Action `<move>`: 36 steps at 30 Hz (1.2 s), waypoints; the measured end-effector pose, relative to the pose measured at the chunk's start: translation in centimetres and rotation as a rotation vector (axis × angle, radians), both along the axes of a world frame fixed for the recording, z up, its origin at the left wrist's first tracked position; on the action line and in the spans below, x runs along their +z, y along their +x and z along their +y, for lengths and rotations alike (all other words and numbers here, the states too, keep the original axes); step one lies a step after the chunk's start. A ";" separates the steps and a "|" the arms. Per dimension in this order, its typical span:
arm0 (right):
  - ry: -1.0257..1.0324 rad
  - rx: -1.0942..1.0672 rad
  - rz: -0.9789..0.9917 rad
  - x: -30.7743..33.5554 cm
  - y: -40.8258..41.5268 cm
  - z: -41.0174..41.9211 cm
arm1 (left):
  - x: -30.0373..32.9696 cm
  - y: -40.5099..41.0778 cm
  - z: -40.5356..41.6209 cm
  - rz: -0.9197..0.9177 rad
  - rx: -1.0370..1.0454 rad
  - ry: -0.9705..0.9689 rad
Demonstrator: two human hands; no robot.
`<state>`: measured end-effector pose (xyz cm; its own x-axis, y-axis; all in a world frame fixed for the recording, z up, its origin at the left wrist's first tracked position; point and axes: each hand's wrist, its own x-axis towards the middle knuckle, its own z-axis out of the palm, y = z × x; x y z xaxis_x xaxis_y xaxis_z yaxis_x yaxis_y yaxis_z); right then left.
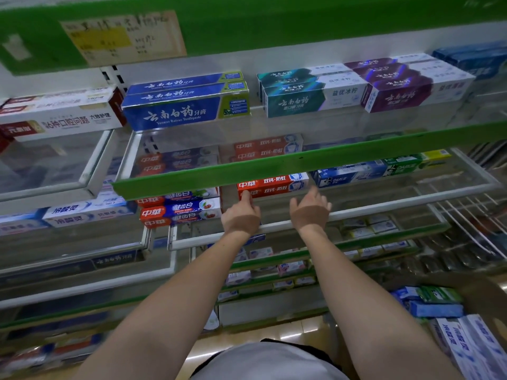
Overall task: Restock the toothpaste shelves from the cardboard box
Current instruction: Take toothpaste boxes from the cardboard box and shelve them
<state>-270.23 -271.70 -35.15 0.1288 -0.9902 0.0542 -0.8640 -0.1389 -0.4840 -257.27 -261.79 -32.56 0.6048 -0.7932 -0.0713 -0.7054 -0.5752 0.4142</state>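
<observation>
Both arms reach from 6 o'clock toward the middle shelf (307, 215). The left hand (241, 213) touches the near left end of a toothpaste stack (273, 185) standing at the centre of that shelf; the right hand (310, 208) hovers just beside the stack's right end, at its 5 o'clock. At the stack's 9 o'clock sits another pile of cartons (181, 209); at its 3 o'clock a row of long cartons (354, 175). Above, at 12 o'clock, the upper shelf (274, 167) carries three stacks side by side. At 4 o'clock, low and near, the cardboard box (485, 294) holds more cartons.
</observation>
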 end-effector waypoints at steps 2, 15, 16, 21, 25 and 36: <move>0.038 -0.042 -0.051 0.4 0.1 0.7 | 0.0 0.3 0.1 0.035 -0.013 -0.009; 0.107 -0.343 -0.585 1.0 -1.6 8.1 | 0.6 -1.7 -0.5 0.166 -0.148 0.080; 0.104 -0.361 -0.607 0.9 -1.9 9.1 | 0.7 -2.0 -0.3 0.168 -0.182 0.088; 0.140 -0.547 -0.632 -2.8 -3.7 14.2 | 0.3 -3.9 1.1 0.281 -0.521 0.057; 0.175 -0.750 -0.694 -4.5 -5.2 17.0 | -1.0 -6.7 2.0 0.451 -0.685 0.051; 0.291 -1.116 -0.788 -7.6 -11.4 21.7 | -6.2 -13.7 4.2 0.435 -0.861 0.309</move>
